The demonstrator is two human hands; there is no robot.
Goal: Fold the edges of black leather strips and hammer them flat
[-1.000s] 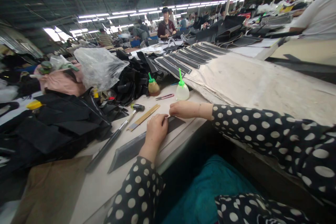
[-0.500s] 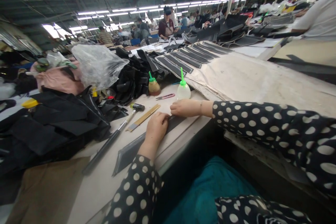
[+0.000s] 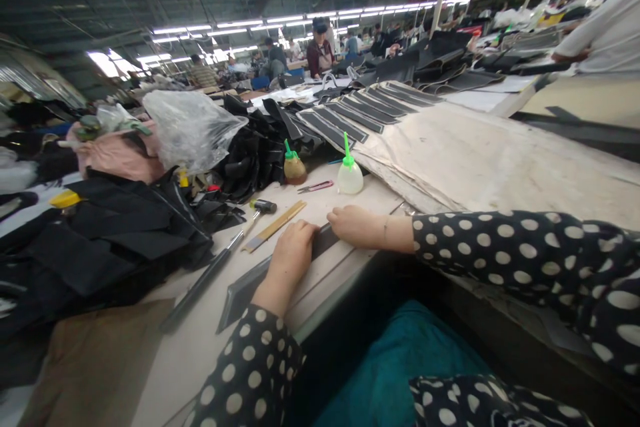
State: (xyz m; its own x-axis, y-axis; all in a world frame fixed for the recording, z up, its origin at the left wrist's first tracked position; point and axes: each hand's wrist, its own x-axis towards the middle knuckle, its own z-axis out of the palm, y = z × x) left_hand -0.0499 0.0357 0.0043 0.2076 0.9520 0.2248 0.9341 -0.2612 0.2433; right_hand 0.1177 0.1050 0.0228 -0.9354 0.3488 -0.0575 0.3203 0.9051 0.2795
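Observation:
A long dark strip (image 3: 245,290) lies slantwise on the pale worktable (image 3: 175,373). My left hand (image 3: 293,250) rests on its middle, fingers curled at the strip's upper edge. Close by on the right, my right hand (image 3: 355,225) has its fingers bent together at the strip's far part. Both hands are closed on the strip, with the fingertips partly hidden. Beyond them stand a clear bottle with a green nozzle (image 3: 351,177) and an amber bottle (image 3: 295,169), with small red-handled snips (image 3: 316,186) beside them.
Left of the strip lie a flat wooden stick (image 3: 275,227), a hammer (image 3: 263,206) and a dark rod (image 3: 203,287). Black pieces (image 3: 100,240) are heaped at the left. Several dark strips (image 3: 345,117) lie on a pale padded surface (image 3: 450,153). Other people are farther back.
My right hand has moved slightly down and right, away from my left hand, uncovering more of the strip between them. My left hand has shifted slightly left.

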